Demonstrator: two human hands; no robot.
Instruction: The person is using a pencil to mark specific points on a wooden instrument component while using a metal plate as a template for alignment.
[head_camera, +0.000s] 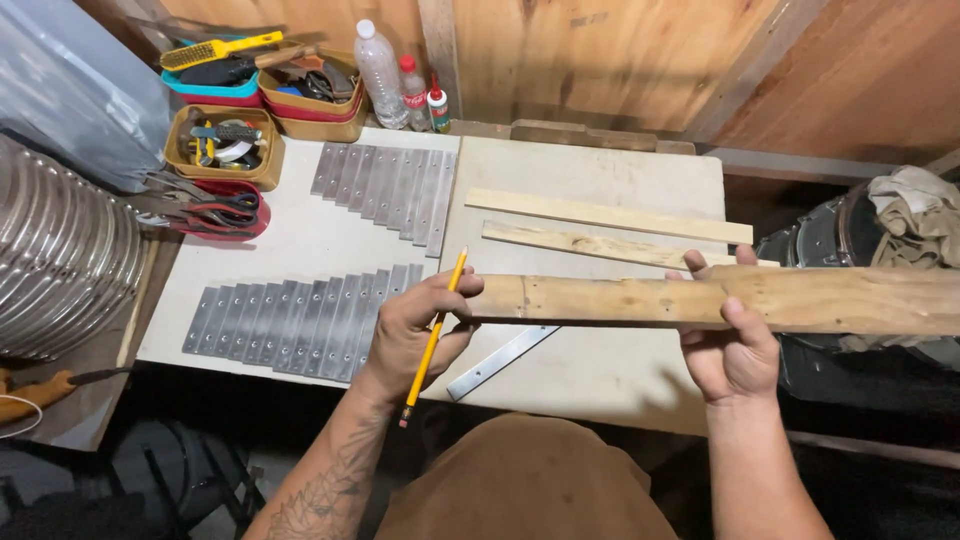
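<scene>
A long rough wooden plank (640, 298) is held level above the white table (600, 170). My left hand (412, 330) grips the plank's left end and also pinches a yellow pencil (436, 335) that slants down toward me. From below, my right hand (730, 340) holds the plank near its middle, thumb on top. Under the plank, a flat metal ruler (500, 361) lies diagonally on the table.
Two thin wood strips (600, 215) lie on the table's far right. Rows of several grey metal bars (385, 185) (290, 322) cover the left. Tool trays (222, 140), bottles (382, 75), a ribbed metal duct (50, 260), a drum with rags (900, 230).
</scene>
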